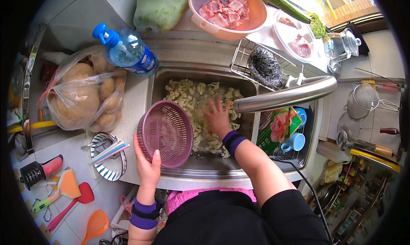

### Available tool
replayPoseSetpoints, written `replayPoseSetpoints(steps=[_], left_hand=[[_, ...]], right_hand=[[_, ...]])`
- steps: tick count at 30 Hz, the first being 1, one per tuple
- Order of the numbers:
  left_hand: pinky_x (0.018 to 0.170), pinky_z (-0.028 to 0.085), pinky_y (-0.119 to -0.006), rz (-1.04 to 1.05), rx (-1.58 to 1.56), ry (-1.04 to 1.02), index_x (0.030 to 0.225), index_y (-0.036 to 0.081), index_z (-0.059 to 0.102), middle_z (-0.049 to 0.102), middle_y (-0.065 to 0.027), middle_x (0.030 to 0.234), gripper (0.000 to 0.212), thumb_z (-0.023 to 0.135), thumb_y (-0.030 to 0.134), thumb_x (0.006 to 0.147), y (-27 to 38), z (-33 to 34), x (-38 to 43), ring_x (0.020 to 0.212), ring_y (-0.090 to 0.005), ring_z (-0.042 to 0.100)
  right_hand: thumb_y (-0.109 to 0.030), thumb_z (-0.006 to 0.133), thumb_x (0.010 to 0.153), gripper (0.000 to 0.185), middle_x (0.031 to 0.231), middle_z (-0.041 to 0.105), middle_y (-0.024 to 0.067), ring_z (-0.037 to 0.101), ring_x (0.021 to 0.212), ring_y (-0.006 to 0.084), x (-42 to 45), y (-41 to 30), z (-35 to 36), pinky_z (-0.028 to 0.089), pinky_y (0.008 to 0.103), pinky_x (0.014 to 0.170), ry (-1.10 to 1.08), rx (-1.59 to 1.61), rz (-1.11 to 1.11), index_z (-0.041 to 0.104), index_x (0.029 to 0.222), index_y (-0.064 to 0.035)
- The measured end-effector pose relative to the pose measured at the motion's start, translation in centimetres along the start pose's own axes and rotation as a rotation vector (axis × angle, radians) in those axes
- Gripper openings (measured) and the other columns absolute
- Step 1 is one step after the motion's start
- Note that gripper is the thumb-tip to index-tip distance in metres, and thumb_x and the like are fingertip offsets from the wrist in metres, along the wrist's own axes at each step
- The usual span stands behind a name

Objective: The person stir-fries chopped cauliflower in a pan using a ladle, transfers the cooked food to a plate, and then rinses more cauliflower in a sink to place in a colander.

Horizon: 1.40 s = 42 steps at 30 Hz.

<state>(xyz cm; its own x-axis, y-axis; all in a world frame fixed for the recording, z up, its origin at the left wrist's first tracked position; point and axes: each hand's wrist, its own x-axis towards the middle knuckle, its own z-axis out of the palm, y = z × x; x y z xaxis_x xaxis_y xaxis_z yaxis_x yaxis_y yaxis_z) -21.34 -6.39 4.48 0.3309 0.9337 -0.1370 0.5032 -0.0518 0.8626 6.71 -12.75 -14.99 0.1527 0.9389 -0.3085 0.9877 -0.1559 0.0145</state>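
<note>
My left hand [148, 165] grips the near left rim of a purple plastic colander [166, 134], which is tilted over the left part of the stainless steel sink [205, 173]. Nothing shows inside the colander. My right hand [218, 116] has its fingers spread, partly blurred, among pieces of cauliflower [182, 89] that lie across the sink basin. A curved metal faucet [285, 96] reaches over the basin, close to the right of this hand. Both wrists wear purple bands.
Left of the sink stand a bag of potatoes [110, 88] and a blue pump bottle [134, 54]. Behind are a winter melon [161, 9], a bowl of raw meat [195, 8] and a wire rack [238, 60] with a steel scourer [264, 67]. Blue mugs [296, 141] sit at right.
</note>
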Motion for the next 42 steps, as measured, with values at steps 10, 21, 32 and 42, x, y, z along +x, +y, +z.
replayPoseSetpoints(steps=[10, 21, 32, 42], left_hand=[[0.107, 0.036, -0.038, 0.028, 0.011, 0.000, 0.150, -0.002, 0.015, 0.040, -0.0249, 0.142, 0.079, 0.060, 0.018, 0.089, 0.1, 0.2, 0.2, 0.127, -0.0314, 0.047], [0.107, 0.036, -0.037, 0.017, -0.017, 0.003, 0.151, -0.002, 0.013, 0.038, -0.0239, 0.143, 0.080, 0.060, 0.017, 0.089, 0.3, -0.2, -0.1, 0.127, -0.0304, 0.047], [0.106, 0.037, -0.038, 0.036, -0.021, 0.013, 0.151, -0.002, 0.012, 0.040, -0.0246, 0.141, 0.082, 0.061, 0.015, 0.087, 1.9, -0.4, 0.6, 0.126, -0.0300, 0.048], [0.106, 0.038, -0.036, 0.043, -0.050, 0.013, 0.151, -0.001, 0.012, 0.041, -0.0237, 0.140, 0.081, 0.060, 0.013, 0.087, 2.2, 0.0, 0.3, 0.125, -0.0290, 0.049]], right_hand=[[-0.036, 0.078, 0.068, 0.072, 0.150, 0.032, 0.0134, 0.028, 0.138, 0.0399, -3.7, -3.6, -0.1, 0.025, 0.0711, 0.103, -0.182, 0.319, -0.049, 0.052, 0.134, -0.0238], [-0.038, 0.075, 0.075, 0.076, 0.143, 0.040, 0.0211, 0.035, 0.133, 0.0466, -0.7, 4.3, -0.9, 0.032, 0.0617, 0.102, 0.211, 0.698, 0.406, 0.043, 0.142, -0.0223], [-0.051, 0.079, 0.064, 0.090, 0.155, 0.025, 0.0099, 0.009, 0.146, 0.0391, -3.0, -6.3, -3.0, 0.009, 0.0734, 0.109, -0.203, 0.104, -0.425, 0.042, 0.143, -0.0288], [-0.051, 0.076, 0.068, 0.079, 0.150, 0.028, 0.0182, 0.017, 0.142, 0.0430, -2.0, 0.8, -4.6, 0.021, 0.0707, 0.106, -0.067, 0.588, 0.511, 0.049, 0.138, -0.0249]])
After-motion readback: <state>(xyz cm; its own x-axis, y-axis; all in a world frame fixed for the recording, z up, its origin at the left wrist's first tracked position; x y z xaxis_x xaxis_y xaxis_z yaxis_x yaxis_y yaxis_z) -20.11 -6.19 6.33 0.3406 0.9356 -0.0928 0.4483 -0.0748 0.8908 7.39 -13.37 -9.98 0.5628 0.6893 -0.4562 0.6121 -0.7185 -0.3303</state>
